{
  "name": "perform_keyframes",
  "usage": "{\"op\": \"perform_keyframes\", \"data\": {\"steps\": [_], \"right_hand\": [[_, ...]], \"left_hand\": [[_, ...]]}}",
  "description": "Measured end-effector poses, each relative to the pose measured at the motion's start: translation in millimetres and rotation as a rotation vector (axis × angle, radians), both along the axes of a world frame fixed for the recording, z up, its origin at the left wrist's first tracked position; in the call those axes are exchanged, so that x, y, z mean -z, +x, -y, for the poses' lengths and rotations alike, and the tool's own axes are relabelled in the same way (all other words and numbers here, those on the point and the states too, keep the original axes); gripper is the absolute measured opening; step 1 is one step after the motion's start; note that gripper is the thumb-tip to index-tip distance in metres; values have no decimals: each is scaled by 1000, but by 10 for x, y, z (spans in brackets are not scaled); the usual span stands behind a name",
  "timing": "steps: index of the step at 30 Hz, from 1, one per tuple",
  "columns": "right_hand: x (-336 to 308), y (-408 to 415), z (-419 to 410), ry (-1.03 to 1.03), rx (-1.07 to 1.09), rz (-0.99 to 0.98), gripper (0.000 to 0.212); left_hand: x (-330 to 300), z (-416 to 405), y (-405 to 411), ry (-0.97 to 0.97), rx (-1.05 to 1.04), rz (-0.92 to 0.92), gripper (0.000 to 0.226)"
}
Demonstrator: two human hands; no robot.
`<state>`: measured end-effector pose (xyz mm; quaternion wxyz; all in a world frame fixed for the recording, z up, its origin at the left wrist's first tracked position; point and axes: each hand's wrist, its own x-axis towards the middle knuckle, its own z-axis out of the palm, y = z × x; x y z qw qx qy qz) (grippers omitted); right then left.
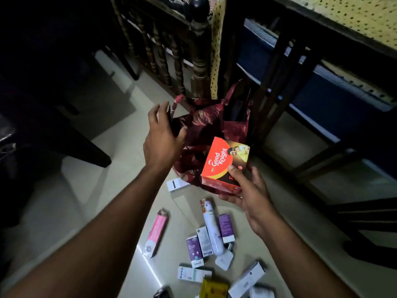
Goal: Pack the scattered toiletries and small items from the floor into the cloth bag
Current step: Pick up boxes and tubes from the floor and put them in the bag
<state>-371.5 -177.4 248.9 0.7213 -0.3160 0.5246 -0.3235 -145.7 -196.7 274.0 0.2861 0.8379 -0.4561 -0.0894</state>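
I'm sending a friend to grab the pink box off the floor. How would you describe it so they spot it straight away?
Start at the red cloth bag by the wooden bedpost, then look down the pale floor toward the scattered boxes. The pink box lies alone left of that cluster, beside the left forearm. It is the only long, slim pink one.

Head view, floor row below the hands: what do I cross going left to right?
pink box → dark purple box → white spray bottle → light purple box. The narrow white box between the dark purple box and the bottle overlaps them, so I skip it.
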Motion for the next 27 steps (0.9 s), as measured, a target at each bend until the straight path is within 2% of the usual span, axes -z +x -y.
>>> {"op": "perform_keyframes", "data": {"steps": [2,5,9,12,15,21,23,25,27], "right_hand": [[-10,61,68,-13,-21,0,41],[3,159,123,-20,-21,-11,39],[63,215,168,-2,-31,-30,40],[96,207,199,4,-31,-48,41],[91,203,245,15,-28,-80,41],[-39,248,483,37,22,-129,43],[-107,287,640,62,44,-144,46],[-208,357,794,107,53,-134,45],[-292,431,940,141,53,-98,37]], "left_hand": [[31,198,99,134,37,53,87],[97,450,227,246,60,13,93],[238,632,302,312,62,-34,85],[304,614,294,325,69,38,73],[364,509,265,290,144,170,42],[403,205,162,240,285,197,31],[423,44,145,166,321,155,24],[504,-117,157,54,314,16,17],[622,-228,206,-37,278,-122,22]]}}
